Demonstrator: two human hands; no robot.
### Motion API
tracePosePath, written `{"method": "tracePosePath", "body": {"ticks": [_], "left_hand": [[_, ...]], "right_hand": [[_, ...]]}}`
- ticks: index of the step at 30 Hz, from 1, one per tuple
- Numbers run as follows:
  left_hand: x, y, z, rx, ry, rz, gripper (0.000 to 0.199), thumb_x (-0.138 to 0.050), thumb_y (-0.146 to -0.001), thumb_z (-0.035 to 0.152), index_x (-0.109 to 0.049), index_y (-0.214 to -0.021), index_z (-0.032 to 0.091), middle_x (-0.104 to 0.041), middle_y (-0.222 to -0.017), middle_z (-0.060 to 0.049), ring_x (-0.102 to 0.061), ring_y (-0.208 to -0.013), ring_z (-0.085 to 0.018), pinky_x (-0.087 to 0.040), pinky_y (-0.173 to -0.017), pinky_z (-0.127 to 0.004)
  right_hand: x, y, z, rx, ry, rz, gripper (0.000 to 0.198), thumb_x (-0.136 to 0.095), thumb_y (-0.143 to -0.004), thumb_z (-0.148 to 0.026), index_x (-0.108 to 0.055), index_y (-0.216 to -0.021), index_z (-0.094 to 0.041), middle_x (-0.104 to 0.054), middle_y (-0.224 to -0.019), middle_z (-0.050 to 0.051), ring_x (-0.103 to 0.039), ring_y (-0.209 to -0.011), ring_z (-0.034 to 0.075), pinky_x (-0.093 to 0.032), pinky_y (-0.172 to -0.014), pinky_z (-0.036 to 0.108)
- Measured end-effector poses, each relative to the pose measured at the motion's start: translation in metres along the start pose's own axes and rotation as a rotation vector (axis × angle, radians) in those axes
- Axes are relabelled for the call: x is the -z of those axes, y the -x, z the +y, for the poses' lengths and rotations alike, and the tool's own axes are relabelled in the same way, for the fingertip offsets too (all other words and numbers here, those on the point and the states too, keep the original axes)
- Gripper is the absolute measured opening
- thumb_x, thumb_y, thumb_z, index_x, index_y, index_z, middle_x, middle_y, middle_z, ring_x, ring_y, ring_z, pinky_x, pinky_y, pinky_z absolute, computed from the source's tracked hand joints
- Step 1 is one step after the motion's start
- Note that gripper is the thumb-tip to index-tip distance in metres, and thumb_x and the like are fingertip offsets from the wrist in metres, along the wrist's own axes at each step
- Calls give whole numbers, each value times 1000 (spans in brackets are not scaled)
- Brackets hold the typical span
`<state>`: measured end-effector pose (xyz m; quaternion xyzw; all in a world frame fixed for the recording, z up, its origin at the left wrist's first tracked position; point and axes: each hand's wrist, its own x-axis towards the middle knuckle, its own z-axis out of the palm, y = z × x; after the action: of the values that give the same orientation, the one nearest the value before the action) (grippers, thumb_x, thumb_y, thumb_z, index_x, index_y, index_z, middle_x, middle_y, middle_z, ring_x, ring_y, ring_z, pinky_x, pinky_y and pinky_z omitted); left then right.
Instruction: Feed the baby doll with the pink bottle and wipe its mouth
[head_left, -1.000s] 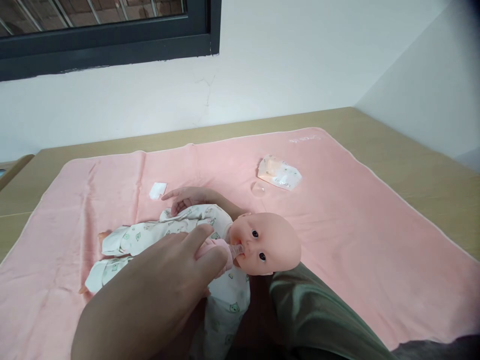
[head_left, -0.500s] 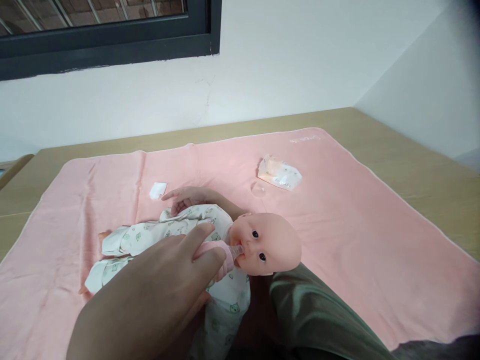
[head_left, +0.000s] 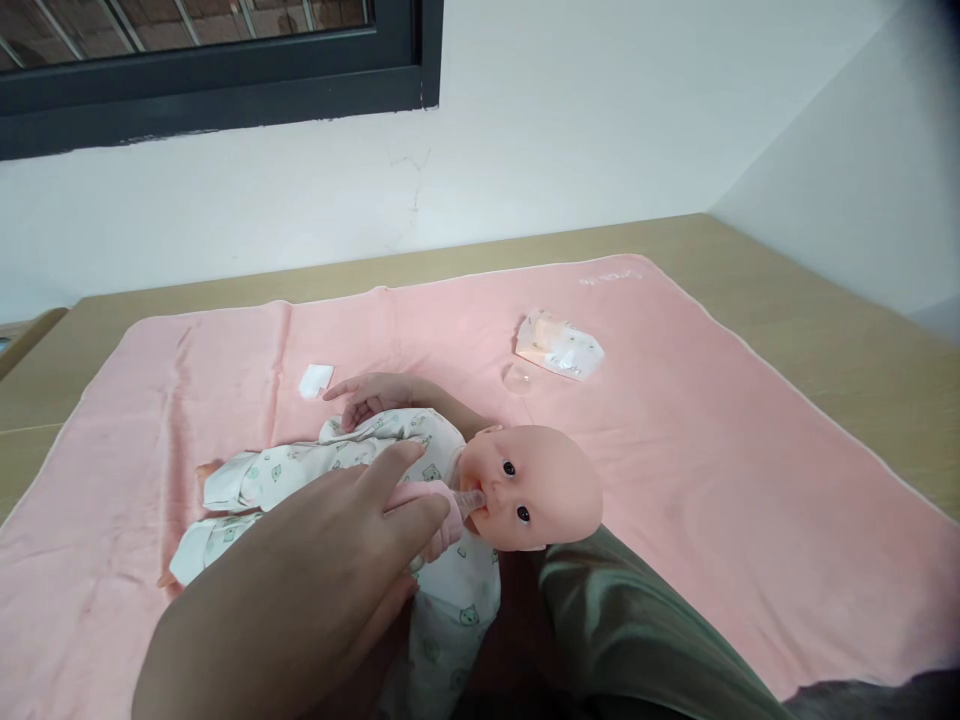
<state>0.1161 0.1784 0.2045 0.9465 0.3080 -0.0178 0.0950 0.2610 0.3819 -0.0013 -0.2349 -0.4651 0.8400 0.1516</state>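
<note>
Though pink, a clear-tipped bottle [head_left: 454,518]

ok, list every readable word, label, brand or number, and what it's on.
None readable.
Pink blanket, far right corner: white lettering, too blurred.
Crumpled packet: faint marks, perhaps print, too small.
Bottle: no text visible; hand covers much of it.

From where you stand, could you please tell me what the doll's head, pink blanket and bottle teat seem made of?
Doll's head: probably vinyl or plastic, smooth with faint sheen. Pink blanket: apparently fabric, mostly matte, with soft creases. Bottle teat: perhaps silicone, looking smooth and translucent.
</note>
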Motion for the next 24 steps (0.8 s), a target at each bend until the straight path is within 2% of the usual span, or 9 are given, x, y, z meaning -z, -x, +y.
{"method": "tracePosePath", "body": {"ticks": [5, 10, 15, 19, 22, 24], "left_hand": [[0, 2, 0, 8, -59, -31, 55, -45, -99, 0, -65, -143, 26, -72, -141, -12, -80, -104, -28, -70, -94, -48], [-1, 2, -2, 39, -28, -116, 44, -53, -97, 3, -66, -132, 26, -71, -141, -13, -81, -113, -34, -70, -93, -52], [-5, 6, -5, 117, 27, -67, 35, -58, -98, 7, -66, -126, 28, -69, -144, -8, -80, -108, -28, -67, -100, -47], [-9, 8, -6, 140, 25, -81, 31, -64, -99, 12, -66, -125, 29, -68, -143, -8, -80, -105, -28, -67, -96, -46], [-11, 10, -6, 168, -13, -50, 38, -68, -95, 15, -65, -130, 29, -65, -149, -10, -80, -103, -29, -68, -85, -43], [-12, 10, -5, 159, -55, -29, 46, -70, -94, 18, -63, -138, 28, -63, -155, -13, -80, -108, -31, -69, -82, -45]], "right_hand": [[-2, 2, -1, 0, 4, 0, 48, -72, -103, -24, -64, -150, -20, -81, -101, 10, -82, -97, 21, -67, -82, 26], [-3, 1, -1, -3, 0, 27, 47, -72, -101, -22, -67, -147, -21, -82, -99, 10, -82, -96, 22, -68, -83, 27], [-5, 1, -3, -19, 15, 42, 49, -73, -101, -24, -66, -150, -21, -81, -100, 9, -83, -97, 21, -67, -83, 26], [-5, 2, -4, -19, 24, 43, 48, -68, -104, -21, -64, -151, -20, -81, -100, 9, -82, -96, 21, -67, -83, 26], [-5, 3, -4, -12, 28, 25, 49, -67, -104, -23, -63, -153, -20, -81, -103, 10, -82, -98, 21, -68, -84, 27], [-5, 4, -4, -9, 34, 16, 50, -68, -105, -24, -62, -154, -20, -82, -103, 9, -82, -99, 21, -68, -85, 27]]}}
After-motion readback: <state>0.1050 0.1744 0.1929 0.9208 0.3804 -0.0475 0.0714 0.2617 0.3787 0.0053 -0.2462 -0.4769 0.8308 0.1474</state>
